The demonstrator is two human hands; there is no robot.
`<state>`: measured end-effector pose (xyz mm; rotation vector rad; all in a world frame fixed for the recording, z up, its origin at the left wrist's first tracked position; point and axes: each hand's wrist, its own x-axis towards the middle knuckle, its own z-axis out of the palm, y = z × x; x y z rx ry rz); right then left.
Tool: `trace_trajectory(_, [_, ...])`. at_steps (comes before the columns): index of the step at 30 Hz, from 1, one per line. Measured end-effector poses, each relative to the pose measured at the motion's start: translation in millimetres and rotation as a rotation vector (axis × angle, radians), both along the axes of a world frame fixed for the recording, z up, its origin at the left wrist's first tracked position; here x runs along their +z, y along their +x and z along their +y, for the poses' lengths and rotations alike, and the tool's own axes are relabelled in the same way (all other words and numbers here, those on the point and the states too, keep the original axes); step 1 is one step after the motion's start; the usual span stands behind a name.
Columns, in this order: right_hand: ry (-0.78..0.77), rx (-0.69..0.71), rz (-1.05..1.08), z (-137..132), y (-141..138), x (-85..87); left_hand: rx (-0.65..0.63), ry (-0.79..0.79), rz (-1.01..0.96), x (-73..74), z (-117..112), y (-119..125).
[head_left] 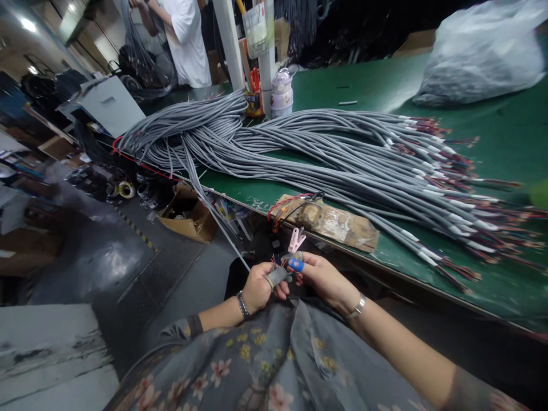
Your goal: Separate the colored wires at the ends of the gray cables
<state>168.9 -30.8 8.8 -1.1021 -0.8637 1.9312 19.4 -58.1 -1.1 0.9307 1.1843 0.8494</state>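
Observation:
My left hand (258, 286) is closed around the end of a grey cable (233, 246), which runs down to it from the bundle on the bench. Grey wrapping covers its thumb. Thin coloured wires (276, 261) fan out above that thumb. My right hand (325, 279), a blue band round one digit, meets the left and pinches at these wires; the fingertips are partly hidden. A pink clothes peg (296, 240) stands just above the right fingers, at the bench edge. The large bundle of grey cables (265, 154) lies across the bench, with white-banded, stripped ends toward the right.
The green bench (492, 297) has its edge just ahead of my hands. A worn wooden block (338, 222) with red and black leads lies there. Behind stand a lilac bottle (281, 94) and a plastic bag (483, 57). A cardboard box (188, 214) sits below; another person (184, 43) handles cables.

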Motion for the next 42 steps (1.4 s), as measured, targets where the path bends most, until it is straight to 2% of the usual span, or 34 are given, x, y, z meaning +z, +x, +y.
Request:
trace_trajectory(5, [0.099,-0.020,-0.095,-0.7,-2.1,2.6,-0.027,-0.004,-0.002,-0.4,-0.5,-1.2])
trace_trajectory(9, [0.139,-0.063,-0.138,-2.8,-1.5,0.3,0.013,-0.019,-0.031,-2.9,0.2,-1.3])
trace_trajectory(17, [0.028,-0.157,-0.006,-0.7,2.1,-6.0,0.111,-0.047,-0.068,1.0,2.0,2.0])
trace_trajectory(23, [-0.101,-0.159,0.160,0.7,5.9,-5.4,0.073,-0.025,-0.078,1.8,1.1,1.3])
trace_trajectory(27, [-0.130,-0.121,0.199,4.8,7.8,-8.7,0.068,-0.024,-0.100,2.4,0.5,1.3])
trace_trajectory(30, [-0.141,-0.119,0.214,12.1,6.9,-9.6,0.013,-0.067,-0.137,7.8,1.4,1.8])
trace_trajectory(32, [-0.094,-0.118,0.203,17.0,5.1,-8.5,-0.047,-0.109,-0.177,13.4,4.1,2.2])
trace_trajectory(34, [0.030,-0.160,0.127,20.1,2.9,-6.9,-0.096,-0.135,-0.218,18.6,8.4,2.4])
trace_trajectory(38, [0.323,-0.342,-0.145,21.5,-0.6,-5.8,-0.131,-0.164,-0.265,22.5,18.1,2.4])
trace_trajectory(40, [0.315,-0.359,-0.142,22.0,-2.5,-6.3,-0.158,-0.186,-0.268,21.4,21.0,2.7])
trace_trajectory(42, [0.198,-0.304,-0.009,23.3,-5.2,-6.9,-0.179,-0.213,-0.260,19.9,22.4,3.5])
